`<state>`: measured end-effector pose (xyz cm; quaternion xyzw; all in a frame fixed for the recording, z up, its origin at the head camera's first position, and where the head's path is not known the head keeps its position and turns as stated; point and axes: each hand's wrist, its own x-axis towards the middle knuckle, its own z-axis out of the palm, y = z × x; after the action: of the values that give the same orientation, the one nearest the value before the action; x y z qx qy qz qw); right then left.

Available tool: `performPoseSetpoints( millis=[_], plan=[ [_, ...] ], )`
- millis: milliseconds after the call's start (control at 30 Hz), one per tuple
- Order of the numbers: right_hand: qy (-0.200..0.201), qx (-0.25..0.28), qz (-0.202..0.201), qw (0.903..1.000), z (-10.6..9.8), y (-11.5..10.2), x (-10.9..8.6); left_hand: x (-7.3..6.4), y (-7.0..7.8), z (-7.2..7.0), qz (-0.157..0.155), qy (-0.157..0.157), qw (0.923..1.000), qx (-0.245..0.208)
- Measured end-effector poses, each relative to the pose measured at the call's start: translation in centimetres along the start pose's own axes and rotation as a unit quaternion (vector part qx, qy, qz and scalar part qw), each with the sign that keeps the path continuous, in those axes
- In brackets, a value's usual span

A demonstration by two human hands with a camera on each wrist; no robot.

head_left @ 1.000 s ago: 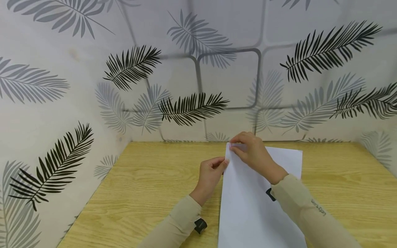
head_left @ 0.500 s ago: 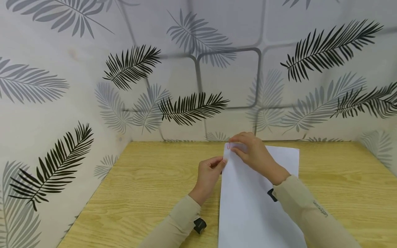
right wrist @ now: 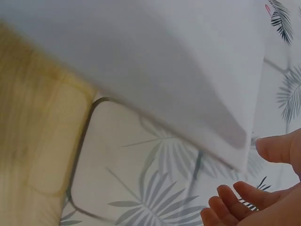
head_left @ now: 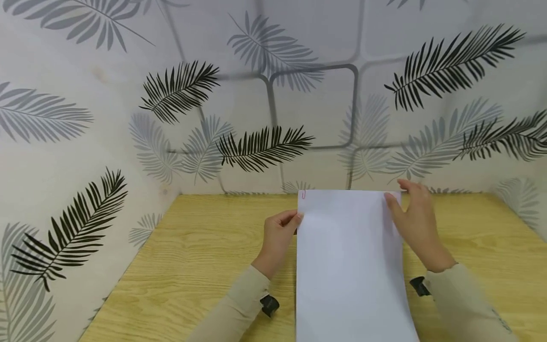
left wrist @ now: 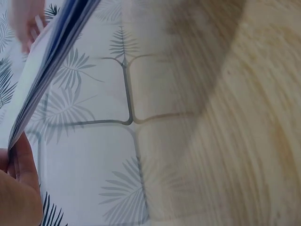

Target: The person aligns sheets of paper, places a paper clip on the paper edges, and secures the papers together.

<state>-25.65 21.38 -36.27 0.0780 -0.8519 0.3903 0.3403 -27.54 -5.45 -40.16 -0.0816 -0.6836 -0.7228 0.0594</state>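
Note:
A stack of white paper (head_left: 348, 256) stands raised at its far end in the head view. A red paper clip (head_left: 304, 194) sits on its top left corner. My left hand (head_left: 278, 240) pinches the left edge just below the clip; the left wrist view shows several sheet edges of the paper (left wrist: 35, 89) between thumb and fingers. Around the top right corner is my right hand (head_left: 419, 228). In the right wrist view, the thumb and fingers of this right hand (right wrist: 268, 188) are spread apart just off the paper's corner (right wrist: 237, 155).
The wood-grain table (head_left: 205, 247) extends to both sides of the paper. Behind it rises a wall (head_left: 248, 109) with a leaf pattern, close to the paper's far edge. Each wrist carries a black strap mount (head_left: 269, 305).
My right hand has left the clip at the top left corner and moved right to the top right corner. The paper has shifted slightly left and turned straighter, with my left hand still pinching it.

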Motion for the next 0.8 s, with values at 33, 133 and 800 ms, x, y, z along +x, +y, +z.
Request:
performPoseSetpoints(
  millis=[33,133,800],
  plan=[
    [-0.016,0.006,0.020,0.9997,-0.4,0.6,-0.2,0.0,0.1,-0.1,0.000,0.003,1.0000,-0.002],
    [-0.078,0.032,0.075,0.9936,-1.5,2.0,-1.0,0.1,0.3,-0.5,-0.006,0.012,0.9999,-0.005],
    [-0.318,0.292,0.271,0.8601,-1.0,3.1,-6.6,0.6,1.6,-0.8,0.014,0.031,0.9992,-0.020]
  ],
)
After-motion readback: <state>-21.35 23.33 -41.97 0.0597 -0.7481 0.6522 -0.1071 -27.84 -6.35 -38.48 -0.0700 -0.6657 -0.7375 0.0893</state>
